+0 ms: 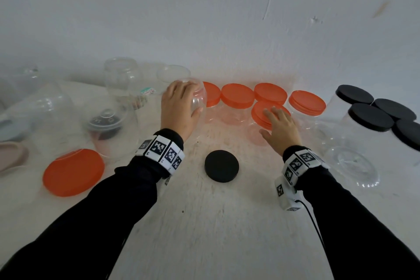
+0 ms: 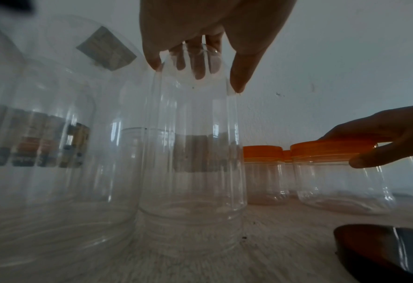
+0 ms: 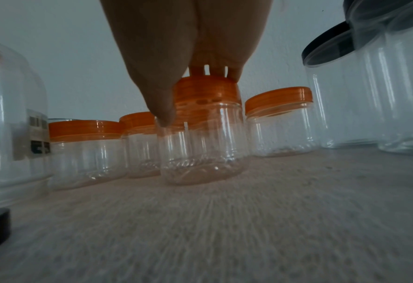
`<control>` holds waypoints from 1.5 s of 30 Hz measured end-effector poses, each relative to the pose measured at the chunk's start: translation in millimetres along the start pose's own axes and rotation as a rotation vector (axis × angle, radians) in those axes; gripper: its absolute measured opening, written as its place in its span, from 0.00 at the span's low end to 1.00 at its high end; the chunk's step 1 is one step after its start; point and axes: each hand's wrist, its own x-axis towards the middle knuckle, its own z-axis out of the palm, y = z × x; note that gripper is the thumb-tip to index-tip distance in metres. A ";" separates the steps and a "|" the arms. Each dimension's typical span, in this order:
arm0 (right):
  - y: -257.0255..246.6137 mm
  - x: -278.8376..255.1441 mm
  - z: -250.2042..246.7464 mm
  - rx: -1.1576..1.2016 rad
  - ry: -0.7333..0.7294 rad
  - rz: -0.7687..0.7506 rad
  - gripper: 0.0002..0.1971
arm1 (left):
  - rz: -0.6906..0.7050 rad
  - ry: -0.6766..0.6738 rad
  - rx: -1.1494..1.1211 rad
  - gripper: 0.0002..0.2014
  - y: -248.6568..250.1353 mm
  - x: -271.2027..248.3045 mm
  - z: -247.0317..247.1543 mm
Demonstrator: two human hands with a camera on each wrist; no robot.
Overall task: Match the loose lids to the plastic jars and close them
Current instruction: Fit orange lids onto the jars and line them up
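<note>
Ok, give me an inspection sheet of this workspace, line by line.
Surface: pale worn table, specks of dirt.
Job's things: five small jars with orange lids; tall jars with black lids; loose black lid; loose orange lid; upside-down clear jar.
Clutter: pink and grey lids at the left edge.
Grippers: left hand grips the upside-down jar; right hand rests on an orange lid.
Cables: black wire at right wrist.
Surroundings: scuffed white wall.

Five small clear plastic jars with round orange screw lids [image 1: 237, 95] stand behind the loose round black lid [image 1: 221, 166]. Right of it are four tall clear jars with black lids [image 1: 371, 116]. Left of it lies one loose large orange lid [image 1: 73, 172]. Two hands [image 1: 179, 107] are visible.
</note>
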 end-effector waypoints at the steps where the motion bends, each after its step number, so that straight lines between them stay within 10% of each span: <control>1: 0.0 0.8 -0.2 0.000 -0.002 0.001 0.32 | 0.000 -0.001 -0.001 0.23 -0.2 0.0 -0.3; 16: 1.7 1.8 0.8 0.011 0.033 -0.024 0.30 | -0.025 -0.002 -0.025 0.21 8.9 -13.3 -29.1; 23: 3.1 3.7 8.3 0.047 0.089 -0.037 0.28 | -0.298 0.128 -0.026 0.11 -18.2 -72.9 -91.7; 30: 3.5 4.8 8.9 0.056 0.100 -0.049 0.29 | -0.681 -0.280 0.216 0.13 -84.5 -119.3 -136.2; 38: 8.8 6.9 11.9 0.057 0.099 -0.068 0.30 | -0.576 -0.651 0.317 0.25 -88.8 -125.9 -131.9; 45: 6.9 4.6 10.6 0.064 0.101 -0.069 0.31 | -0.585 -0.685 0.269 0.21 -85.1 -126.9 -129.5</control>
